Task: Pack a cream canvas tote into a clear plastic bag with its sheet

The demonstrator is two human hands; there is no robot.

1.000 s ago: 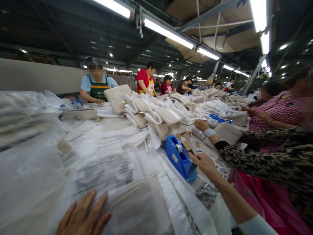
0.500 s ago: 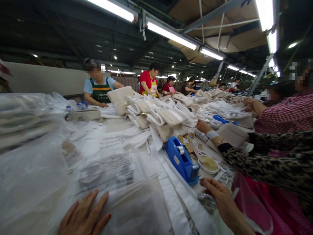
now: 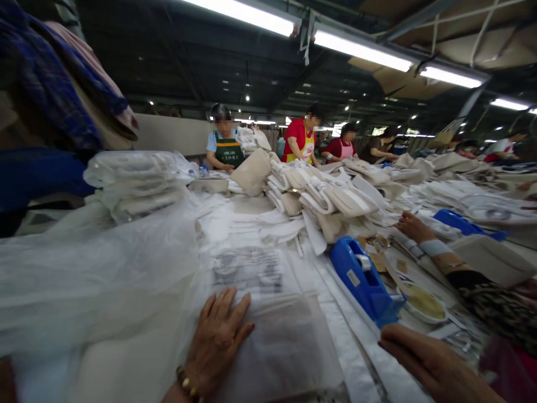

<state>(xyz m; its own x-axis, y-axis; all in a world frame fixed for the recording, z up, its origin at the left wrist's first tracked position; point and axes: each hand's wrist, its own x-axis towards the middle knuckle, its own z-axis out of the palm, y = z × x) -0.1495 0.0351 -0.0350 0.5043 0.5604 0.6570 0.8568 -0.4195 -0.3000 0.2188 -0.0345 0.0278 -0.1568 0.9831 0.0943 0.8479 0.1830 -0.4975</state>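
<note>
My left hand (image 3: 220,341), a beaded bracelet at its wrist, lies flat with fingers spread on a clear plastic bag (image 3: 289,336). Inside the bag is something beige and flat, and dark print shows on its upper part. My right hand (image 3: 432,358) is at the lower right, just in front of a blue tape dispenser (image 3: 363,280). Its thumb and fingers are pressed together, and anything between them is too small or blurred to make out. White plastic strips (image 3: 356,330) run between the bag and the dispenser.
A heap of folded beige pieces in white wrapping (image 3: 327,190) lies beyond my hands. Bagged goods (image 3: 138,179) are stacked at left. At right are a small dish (image 3: 423,302), another blue dispenser (image 3: 465,223) and a co-worker's hand (image 3: 415,226). More people stand across the table.
The view has turned left, so most things shift right in the picture. My left hand still rests on the bag. My right hand remains near the tape dispenser, its fingers together.
</note>
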